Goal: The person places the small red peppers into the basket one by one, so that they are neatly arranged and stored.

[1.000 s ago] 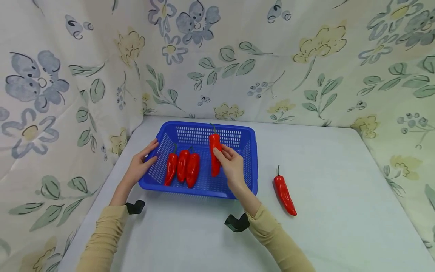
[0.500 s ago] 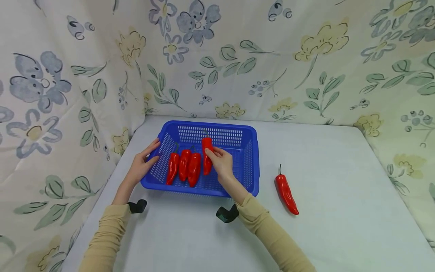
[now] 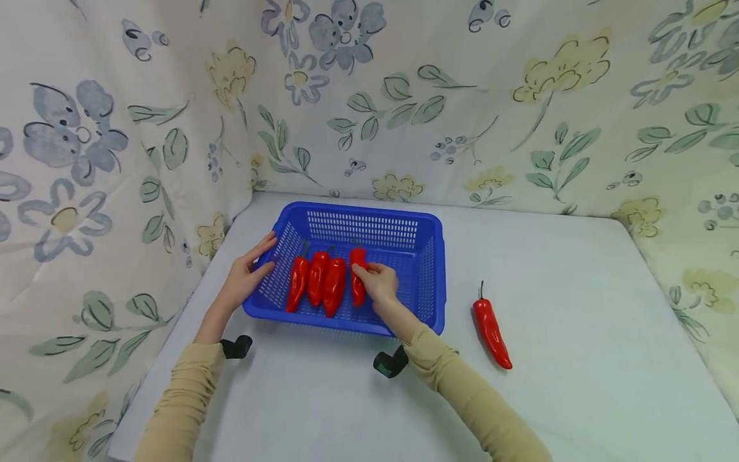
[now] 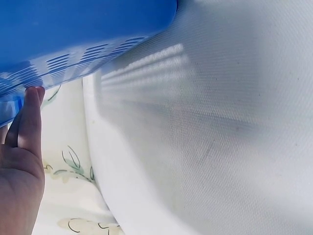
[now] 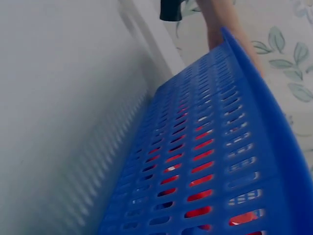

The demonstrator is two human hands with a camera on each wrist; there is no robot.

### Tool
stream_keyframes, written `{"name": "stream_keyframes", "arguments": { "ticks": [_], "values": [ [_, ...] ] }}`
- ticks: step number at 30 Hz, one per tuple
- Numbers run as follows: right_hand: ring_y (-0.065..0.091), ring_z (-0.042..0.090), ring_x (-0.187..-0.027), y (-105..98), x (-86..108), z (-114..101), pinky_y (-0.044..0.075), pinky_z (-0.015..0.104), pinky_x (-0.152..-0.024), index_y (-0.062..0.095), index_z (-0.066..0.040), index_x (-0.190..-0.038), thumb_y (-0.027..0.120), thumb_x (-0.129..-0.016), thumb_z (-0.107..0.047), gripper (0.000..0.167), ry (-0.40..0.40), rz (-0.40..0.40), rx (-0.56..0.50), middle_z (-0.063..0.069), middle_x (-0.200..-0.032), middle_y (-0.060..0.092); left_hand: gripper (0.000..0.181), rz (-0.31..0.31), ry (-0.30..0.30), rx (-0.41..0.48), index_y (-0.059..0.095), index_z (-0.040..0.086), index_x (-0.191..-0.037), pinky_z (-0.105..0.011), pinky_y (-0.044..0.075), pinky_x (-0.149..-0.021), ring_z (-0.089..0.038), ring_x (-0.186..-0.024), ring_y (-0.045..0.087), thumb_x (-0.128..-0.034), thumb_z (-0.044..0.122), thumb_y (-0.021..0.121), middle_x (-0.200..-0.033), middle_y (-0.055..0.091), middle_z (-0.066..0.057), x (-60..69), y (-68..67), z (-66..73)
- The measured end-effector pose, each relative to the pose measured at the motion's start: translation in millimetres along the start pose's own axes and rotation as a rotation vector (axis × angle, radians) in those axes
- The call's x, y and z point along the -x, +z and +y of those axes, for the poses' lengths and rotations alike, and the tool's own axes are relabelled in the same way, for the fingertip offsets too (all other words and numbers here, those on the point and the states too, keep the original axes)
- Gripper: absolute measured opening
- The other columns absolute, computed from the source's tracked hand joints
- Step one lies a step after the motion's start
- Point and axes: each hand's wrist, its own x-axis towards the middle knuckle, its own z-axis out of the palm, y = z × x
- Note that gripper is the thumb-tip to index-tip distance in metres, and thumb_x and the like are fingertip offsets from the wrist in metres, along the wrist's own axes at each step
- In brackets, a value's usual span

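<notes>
In the head view a blue plastic basket holds several red peppers. Three of them, among them a middle pepper, lie side by side in its left half. My right hand reaches inside and pinches another red pepper between thumb and fingers, low beside that row. At the left end my left hand rests its straight fingers against the outer wall. Fingertips touch the slotted side in the left wrist view. The right hand is out of sight in the right wrist view, where the basket wall fills the middle.
One more red pepper lies on the white table, right of the basket. Floral cloth hangs behind the table and along its left side. Black wrist cameras sit at both cuffs.
My right hand has carried its pepper leftward and lowered it into the basket beside the other three. The left hand keeps its place on the basket. The whole view has shifted slightly.
</notes>
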Motion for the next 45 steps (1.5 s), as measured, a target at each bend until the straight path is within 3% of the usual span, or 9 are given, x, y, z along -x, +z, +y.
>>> {"name": "stream_keyframes", "arguments": {
  "ticks": [10,19,29,32,36,39,42,45],
  "values": [
    [0.063,0.028,-0.105,12.2,-4.5,1.6,0.054,0.035,-0.091,0.06,0.007,-0.121,0.07,-0.085,-0.022,0.047,0.065,-0.046,0.065,0.021,-0.119,0.064,0.051,0.013,-0.017,0.001,0.038,0.003,-0.144,-0.055,0.031,-0.106,-0.036,-0.144,0.022,-0.0944,0.003,0.052,-0.157,0.025,-0.013,5.2,-9.0,5.3],
    [0.061,0.024,-0.102,10.0,-5.8,4.4,0.051,0.036,-0.096,0.056,0.007,-0.124,0.066,-0.088,-0.022,0.047,0.156,-0.084,0.014,0.021,-0.124,0.06,0.05,0.009,0.001,-0.019,0.039,0.006,-0.144,-0.047,0.029,-0.109,-0.033,-0.144,0.022,-0.0957,0.008,0.052,-0.157,0.026,-0.01,6.6,-5.3,1.6],
    [0.056,0.03,-0.117,6.3,-3.9,-0.1,0.047,0.041,-0.102,0.048,0.01,-0.13,0.063,-0.09,-0.019,0.052,0.144,-0.131,0.012,0.024,-0.133,0.053,0.051,0.012,0.005,0.005,0.039,0.005,-0.144,-0.059,0.027,-0.11,-0.035,-0.145,0.021,-0.0945,0.004,0.051,-0.157,0.025,-0.011,3.8,-4.5,3.9],
    [0.058,0.029,-0.115,3.8,-9.7,0.3,0.047,0.041,-0.102,0.049,0.008,-0.131,0.064,-0.089,-0.019,0.052,0.136,-0.117,0.021,0.022,-0.132,0.055,0.051,0.007,0.016,0.014,0.039,0.004,-0.144,-0.059,0.027,-0.11,-0.036,-0.144,0.021,-0.0944,0.003,0.051,-0.157,0.025,-0.012,-0.9,-3.0,4.8],
    [0.064,0.023,-0.101,3.6,-35.9,20.8,0.054,0.036,-0.09,0.056,0.006,-0.123,0.071,-0.084,-0.023,0.051,0.097,-0.071,-0.008,0.018,-0.118,0.064,0.05,-0.002,0.019,0.0,0.039,0.005,-0.144,-0.058,0.03,-0.108,-0.036,-0.144,0.023,-0.0951,0.005,0.051,-0.157,0.025,-0.01,-4.6,0.3,2.5],
    [0.063,0.023,-0.1,6.2,-42.0,25.9,0.055,0.036,-0.089,0.058,0.006,-0.12,0.071,-0.084,-0.024,0.049,0.099,-0.04,-0.021,0.018,-0.115,0.064,0.05,0.004,0.019,-0.004,0.04,0.005,-0.144,-0.058,0.032,-0.107,-0.037,-0.143,0.024,-0.0951,0.006,0.051,-0.157,0.026,-0.01,-4.1,1.2,1.9],
    [0.06,0.028,-0.106,6.2,-24.4,11.9,0.051,0.04,-0.096,0.057,0.006,-0.123,0.066,-0.088,-0.02,0.044,0.126,-0.012,0.019,0.02,-0.122,0.061,0.05,0.007,0.018,-0.003,0.04,0.005,-0.144,-0.058,0.031,-0.107,-0.037,-0.143,0.024,-0.0951,0.005,0.05,-0.156,0.026,-0.011,-2.0,0.8,1.5],
    [0.059,0.027,-0.101,3.8,-12.2,6.0,0.051,0.04,-0.095,0.058,0.007,-0.121,0.064,-0.089,-0.018,0.042,0.114,-0.005,0.065,0.022,-0.121,0.061,0.05,0.003,0.014,0.003,0.04,0.005,-0.143,-0.057,0.03,-0.108,-0.036,-0.144,0.023,-0.0949,0.004,0.051,-0.156,0.026,-0.011,0.4,0.8,0.5]
  ]
}}
